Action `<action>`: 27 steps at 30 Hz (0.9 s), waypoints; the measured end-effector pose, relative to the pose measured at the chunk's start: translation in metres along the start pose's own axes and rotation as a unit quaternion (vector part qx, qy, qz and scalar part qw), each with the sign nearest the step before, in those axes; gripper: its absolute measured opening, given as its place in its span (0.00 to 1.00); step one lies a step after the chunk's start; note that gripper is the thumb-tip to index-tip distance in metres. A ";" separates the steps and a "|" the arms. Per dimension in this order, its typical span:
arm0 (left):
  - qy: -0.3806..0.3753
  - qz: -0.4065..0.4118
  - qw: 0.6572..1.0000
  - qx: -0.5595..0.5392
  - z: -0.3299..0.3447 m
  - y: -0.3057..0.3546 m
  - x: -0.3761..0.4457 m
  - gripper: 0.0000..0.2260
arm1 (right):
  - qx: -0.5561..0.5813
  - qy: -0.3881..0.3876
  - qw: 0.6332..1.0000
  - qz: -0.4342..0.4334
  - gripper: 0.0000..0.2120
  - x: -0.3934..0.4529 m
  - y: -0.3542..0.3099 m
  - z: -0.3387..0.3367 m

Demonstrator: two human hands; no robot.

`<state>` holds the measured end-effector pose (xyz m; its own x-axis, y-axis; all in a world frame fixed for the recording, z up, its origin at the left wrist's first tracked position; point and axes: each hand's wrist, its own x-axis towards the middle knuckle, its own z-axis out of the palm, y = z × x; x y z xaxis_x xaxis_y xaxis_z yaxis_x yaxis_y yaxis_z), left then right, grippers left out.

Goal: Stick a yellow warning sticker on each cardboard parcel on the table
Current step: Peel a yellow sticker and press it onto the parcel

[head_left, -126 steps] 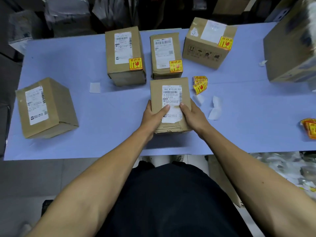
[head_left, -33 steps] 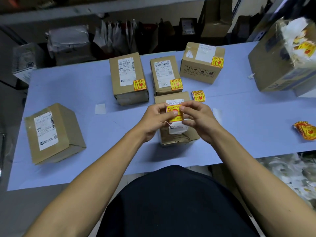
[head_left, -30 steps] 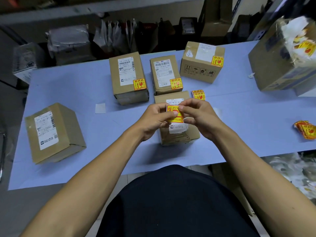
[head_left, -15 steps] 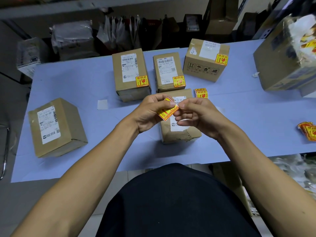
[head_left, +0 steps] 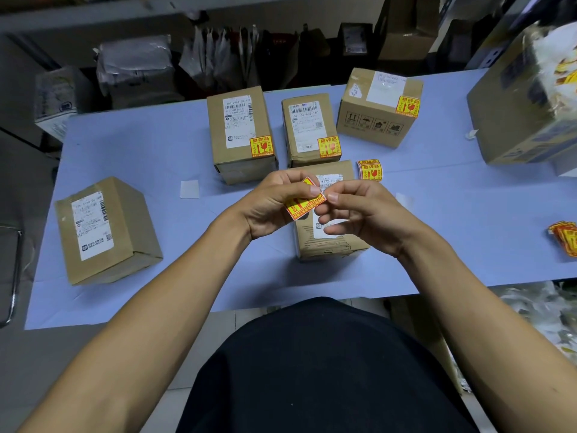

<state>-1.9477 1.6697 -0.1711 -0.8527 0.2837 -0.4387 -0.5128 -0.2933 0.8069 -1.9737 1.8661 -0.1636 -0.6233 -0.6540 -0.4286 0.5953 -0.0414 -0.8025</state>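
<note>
1. Sticker [head_left: 304, 200], yellow and red, was held in the air just above the near parcel [head_left: 327, 242], tilted, in the head view, the only view given.
2. The left hand [head_left: 274, 203] pinched it between thumb and fingers. The right hand [head_left: 359, 210] pinched at its right corner, so both hands were together on it. I judged that the backing was being peeled.
3. To do it well, the person should lift only the corner, pull the backing slowly, and keep the glue side away from the fingers.
4. Three far parcels, for example the middle one [head_left: 309, 129], already carried a sticker beside the white label. The same low right place would suit the near parcel.
5. The left parcel [head_left: 106, 229] had no sticker yet. Spare stickers [head_left: 370, 170] lay on the table [head_left: 140, 145].
</note>
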 end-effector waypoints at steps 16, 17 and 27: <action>-0.007 -0.016 1.000 0.016 -0.002 0.004 0.002 0.02 | -0.024 0.017 1.000 -0.005 0.07 -0.003 -0.003 0.008; -0.007 -0.017 1.000 0.017 -0.002 0.005 0.002 0.02 | -0.031 0.017 0.999 -0.008 0.10 -0.002 -0.003 0.008; -0.020 -0.021 0.999 0.022 -0.003 0.007 0.000 0.02 | -0.033 0.003 0.999 -0.025 0.09 -0.002 0.000 0.009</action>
<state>-1.9513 1.6649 -0.1666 -0.8256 0.3318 -0.4564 -0.5419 -0.2410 0.8051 -1.9674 1.8605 -0.1589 -0.6543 -0.6477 -0.3902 0.5287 -0.0228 -0.8485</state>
